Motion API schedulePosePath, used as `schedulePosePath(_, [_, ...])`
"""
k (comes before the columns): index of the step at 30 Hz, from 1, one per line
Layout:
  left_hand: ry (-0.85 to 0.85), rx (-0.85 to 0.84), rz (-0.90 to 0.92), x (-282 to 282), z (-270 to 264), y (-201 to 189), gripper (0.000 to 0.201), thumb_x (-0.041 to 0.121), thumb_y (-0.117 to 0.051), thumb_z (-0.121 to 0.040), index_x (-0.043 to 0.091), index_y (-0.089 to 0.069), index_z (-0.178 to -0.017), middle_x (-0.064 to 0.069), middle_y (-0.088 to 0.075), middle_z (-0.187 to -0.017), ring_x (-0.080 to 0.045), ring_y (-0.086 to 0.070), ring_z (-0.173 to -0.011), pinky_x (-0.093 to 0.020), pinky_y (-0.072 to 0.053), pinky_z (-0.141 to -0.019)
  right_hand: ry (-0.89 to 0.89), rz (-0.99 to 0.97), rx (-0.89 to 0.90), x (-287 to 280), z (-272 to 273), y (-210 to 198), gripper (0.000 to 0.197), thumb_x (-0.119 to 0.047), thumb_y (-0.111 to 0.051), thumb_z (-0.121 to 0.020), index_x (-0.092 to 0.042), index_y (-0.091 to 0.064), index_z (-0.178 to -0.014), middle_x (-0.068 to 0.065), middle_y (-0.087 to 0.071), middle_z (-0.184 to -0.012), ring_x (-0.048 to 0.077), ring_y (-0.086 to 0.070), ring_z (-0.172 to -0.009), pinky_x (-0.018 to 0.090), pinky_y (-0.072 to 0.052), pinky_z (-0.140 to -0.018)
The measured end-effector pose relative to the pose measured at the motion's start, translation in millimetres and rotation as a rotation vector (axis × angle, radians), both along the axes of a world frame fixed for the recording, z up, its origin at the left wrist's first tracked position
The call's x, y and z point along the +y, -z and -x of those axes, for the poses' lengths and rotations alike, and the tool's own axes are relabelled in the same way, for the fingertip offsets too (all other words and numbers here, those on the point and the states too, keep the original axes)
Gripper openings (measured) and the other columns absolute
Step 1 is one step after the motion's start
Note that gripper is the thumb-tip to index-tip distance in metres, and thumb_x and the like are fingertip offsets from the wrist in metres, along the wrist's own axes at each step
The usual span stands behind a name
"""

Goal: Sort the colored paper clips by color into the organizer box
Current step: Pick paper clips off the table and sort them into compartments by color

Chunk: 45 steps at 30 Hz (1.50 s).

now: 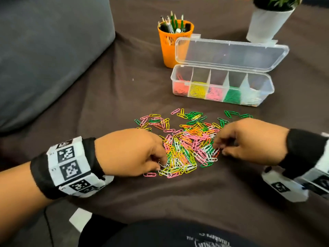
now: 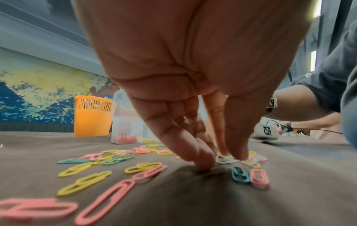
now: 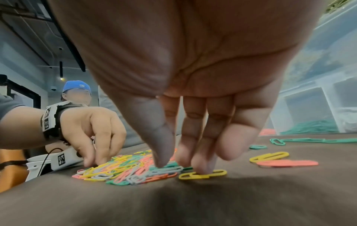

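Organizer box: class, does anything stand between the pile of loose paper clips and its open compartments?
Nothing visible does. The organizer box stands just beyond the paper clip pile, lid tipped back, with only bare brown cloth and stray clips between. The orange pencil cup stands behind the box, off the path.

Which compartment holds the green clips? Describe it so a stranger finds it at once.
Start at the orange pencil cup on the brown cloth; the clear organizer box lies just in front of it, lid open. Count its five compartments from the cup end: the green compartment is fourth, between pink clips and white ones, the only dark green fill.
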<state>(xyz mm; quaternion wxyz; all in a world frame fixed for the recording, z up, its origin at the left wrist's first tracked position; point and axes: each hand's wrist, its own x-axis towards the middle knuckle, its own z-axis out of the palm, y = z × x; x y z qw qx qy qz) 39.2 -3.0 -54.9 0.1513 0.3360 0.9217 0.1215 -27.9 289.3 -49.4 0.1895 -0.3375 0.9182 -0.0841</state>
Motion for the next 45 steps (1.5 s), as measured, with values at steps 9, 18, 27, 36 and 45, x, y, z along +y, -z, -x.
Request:
schedulePosePath(9, [-0.017,0.016,0.079,0.1,4.5,3.0,0.008,0.037,-0.065,-0.089,0.030,-0.068,-0.092,0.015,-0.060,-0.091,-0.003,-0.055,-0.079,-0.010,-0.035,-0.064,-0.097,-0.005,0.077,-7.1,-4.9,8.9,0.011,-0.026,-0.066,-0.084,-0.036,-0.060,-0.083,-0.017,-0.054,-0.084,0.003,-0.052,-0.077,0.025,-0.045,-0.074])
schedulePosePath(18, [-0.522,-0.457,-0.587,-17.9,1.0,-9.3,0.016,0.013,-0.075,-0.074,0.017,-0.061,-0.081,-0.006,-0.073,-0.081,-0.033,-0.068,-0.070,-0.038,-0.055,-0.063,0.275,0.534,-0.391,7.6,-3.7,1.7,0.021,0.006,-0.065,-0.085,-0.014,-0.063,-0.092,0.005,-0.064,-0.073,0.021,-0.064,-0.062,0.029,-0.051,-0.055])
schedulePosePath(27, [-0.610,-0.522,-0.618,3.6,-3.2,-8.2,0.008,0.009,-0.065,-0.078,0.015,-0.066,-0.083,-0.001,-0.071,-0.072,-0.011,-0.065,-0.064,-0.025,-0.055,-0.064,0.042,0.060,-0.123,-11.7,-13.6,12.6,0.007,-0.024,-0.066,-0.079,-0.027,-0.059,-0.078,-0.010,-0.054,-0.062,0.004,-0.047,-0.057,0.019,-0.038,-0.057])
schedulePosePath(36, [-0.309,-0.028,0.192,28.5,-29.9,-10.9,0.027,0.054,-0.066,-0.084,0.033,-0.063,-0.100,0.013,-0.053,-0.079,-0.003,-0.045,-0.069,-0.023,-0.035,-0.064,-0.057,-0.064,-0.008,-21.3,-24.6,6.0,0.011,-0.028,-0.057,-0.082,-0.026,-0.054,-0.071,-0.011,-0.056,-0.066,0.005,-0.048,-0.060,0.016,-0.038,-0.058])
schedulePosePath(45, [-0.195,0.166,0.327,46.7,-29.2,-0.3,0.020,0.037,-0.055,-0.086,0.017,-0.058,-0.084,0.001,-0.061,-0.079,-0.024,-0.062,-0.076,-0.028,-0.043,-0.060,0.377,0.705,-0.993,10.3,0.4,0.7,0.033,0.003,-0.049,-0.047,-0.005,-0.041,-0.078,0.020,-0.053,-0.063,0.016,-0.038,-0.038,0.016,-0.026,-0.034])
